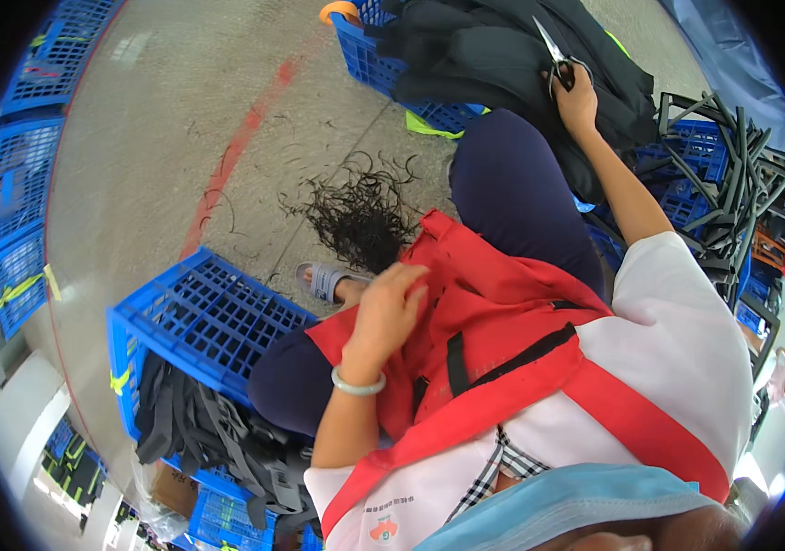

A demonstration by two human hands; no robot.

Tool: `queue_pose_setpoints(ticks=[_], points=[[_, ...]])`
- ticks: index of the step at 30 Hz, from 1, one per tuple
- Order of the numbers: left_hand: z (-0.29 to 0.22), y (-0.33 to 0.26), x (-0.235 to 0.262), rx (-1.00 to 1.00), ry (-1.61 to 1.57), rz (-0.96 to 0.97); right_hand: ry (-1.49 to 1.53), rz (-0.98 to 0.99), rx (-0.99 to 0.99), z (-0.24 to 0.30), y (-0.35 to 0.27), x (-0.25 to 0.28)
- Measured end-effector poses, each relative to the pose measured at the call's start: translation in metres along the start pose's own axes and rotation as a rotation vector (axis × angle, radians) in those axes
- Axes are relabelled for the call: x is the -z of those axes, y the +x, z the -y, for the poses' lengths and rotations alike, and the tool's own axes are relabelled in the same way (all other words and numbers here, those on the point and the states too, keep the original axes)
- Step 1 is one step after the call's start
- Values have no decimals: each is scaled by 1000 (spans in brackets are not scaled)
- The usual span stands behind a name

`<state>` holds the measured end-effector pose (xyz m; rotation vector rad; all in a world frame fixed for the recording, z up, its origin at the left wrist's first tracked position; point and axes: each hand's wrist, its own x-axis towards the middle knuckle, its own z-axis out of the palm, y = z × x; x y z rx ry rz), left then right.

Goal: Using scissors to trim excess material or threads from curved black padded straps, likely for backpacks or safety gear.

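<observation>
My right hand is closed on a pair of scissors, fingers around the black handles and the silver blades pointing up and away. It is over a heap of black fabric pieces, piled in and over a blue crate. My left hand, with a pale bangle at the wrist, is over my red apron. Its fingers are loosely bent, thumb apart, and nothing shows in them. On the floor beyond it lies a pile of thin black trimmings.
Left of my knee stands a blue crate with dark grey strips beside it. Black strip-like frames are heaped on blue crates at the right. More blue crates line the far left. A red line crosses the floor.
</observation>
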<state>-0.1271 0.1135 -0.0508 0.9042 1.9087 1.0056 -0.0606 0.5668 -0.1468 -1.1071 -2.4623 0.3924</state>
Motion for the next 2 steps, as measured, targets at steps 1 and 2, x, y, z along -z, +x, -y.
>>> queue_pose_setpoints(ticks=[1, 2], points=[[6, 2, 2, 7, -20, 22, 41, -10, -38, 0, -8, -1], [14, 4, 3, 58, -88, 43, 16, 5, -51, 2, -6, -7]])
